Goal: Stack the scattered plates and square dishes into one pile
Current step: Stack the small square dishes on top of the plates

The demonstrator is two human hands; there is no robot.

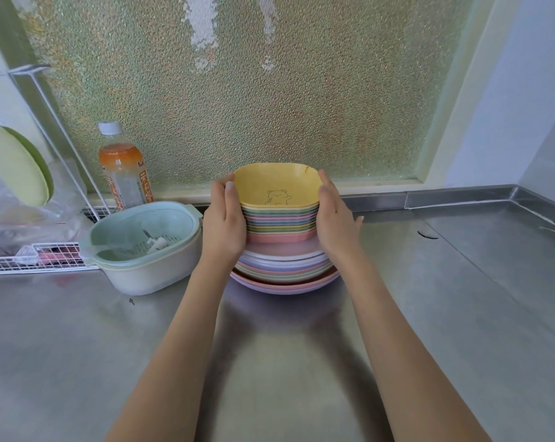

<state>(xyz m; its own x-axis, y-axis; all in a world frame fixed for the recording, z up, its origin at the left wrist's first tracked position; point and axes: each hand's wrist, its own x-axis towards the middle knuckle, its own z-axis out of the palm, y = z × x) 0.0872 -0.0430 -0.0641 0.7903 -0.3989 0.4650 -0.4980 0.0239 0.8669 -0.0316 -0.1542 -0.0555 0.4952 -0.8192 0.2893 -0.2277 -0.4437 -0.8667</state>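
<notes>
Resting place: the stack of square dishes (281,220) sits on a pile of round plates (285,271), on the steel counter (429,314) near the back wall.
Top dish: a yellow square dish (277,186) with a bear outline drawn inside; pastel rims show in layers below it, with a pink dish at the bottom.
Left hand: the left hand (223,218) presses flat against the left side of the square stack, fingers straight and together, thumb at the yellow rim.
Right hand: the right hand (333,215) presses the right side likewise, fingers straight and together.
Plates: the widest, a pink one, lies lowest.
Nearby left: a pale green colander basin (142,247) stands just beside the pile; a bottle (123,167) of orange drink stands behind it.
Far left: a white wire rack (30,256).
Behind: a frosted glass window (253,84).
</notes>
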